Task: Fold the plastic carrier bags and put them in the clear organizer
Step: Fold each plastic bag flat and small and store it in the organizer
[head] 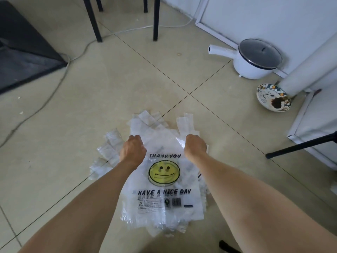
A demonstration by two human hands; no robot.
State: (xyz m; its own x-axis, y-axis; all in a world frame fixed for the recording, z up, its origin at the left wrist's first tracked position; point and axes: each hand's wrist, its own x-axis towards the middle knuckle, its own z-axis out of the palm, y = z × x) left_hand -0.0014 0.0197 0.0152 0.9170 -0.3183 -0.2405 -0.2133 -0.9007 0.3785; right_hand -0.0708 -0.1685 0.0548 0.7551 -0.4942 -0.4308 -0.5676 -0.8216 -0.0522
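A clear plastic carrier bag (164,181) with a yellow smiley and "THANK YOU / HAVE A NICE DAY" print lies on top of a pile of several similar bags (109,152) on the tiled floor. My left hand (133,151) grips the top bag's upper left corner near its handle. My right hand (195,147) grips the upper right corner, with a handle strip sticking out beyond it. Both hands have curled fingers. No clear organizer is in view.
A white electric pot (255,59) with a glass lid and a patterned bowl (273,97) stand at the right by the wall. Black chair legs (155,19) and a grey cable (60,79) lie at the back. A black tripod leg (300,145) crosses right.
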